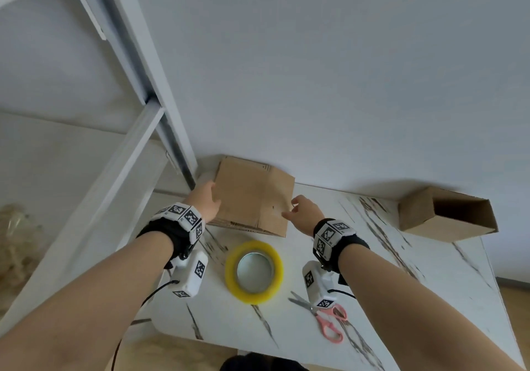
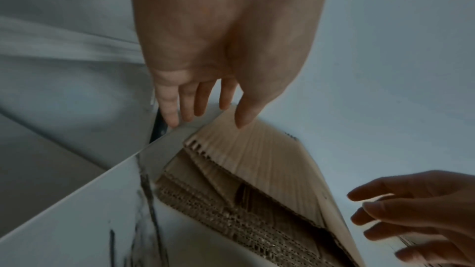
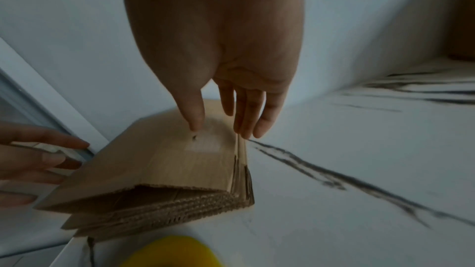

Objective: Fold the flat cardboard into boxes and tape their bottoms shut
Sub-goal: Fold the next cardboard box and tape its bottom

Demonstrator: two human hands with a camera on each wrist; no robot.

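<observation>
A stack of flat cardboard sheets (image 1: 252, 198) lies at the back of the marble table (image 1: 430, 278), against the wall. The top sheet (image 3: 154, 161) is raised along its left side, and a gap shows beneath it. My left hand (image 1: 205, 198) holds that left edge, with the thumb (image 2: 243, 121) on top and the fingers (image 2: 174, 117) down beside the edge. My right hand (image 1: 301, 210) is at the stack's right edge. Its thumb (image 3: 195, 121) presses on the top sheet, and its straight fingers (image 3: 248, 127) lie against the sheet edges.
A yellow tape roll (image 1: 253, 271) lies just in front of the stack. Pink-handled scissors (image 1: 324, 316) are near the front right. A folded box (image 1: 447, 215) lies on its side at the back right, with its open end facing right. A white window frame (image 1: 137, 89) rises on the left.
</observation>
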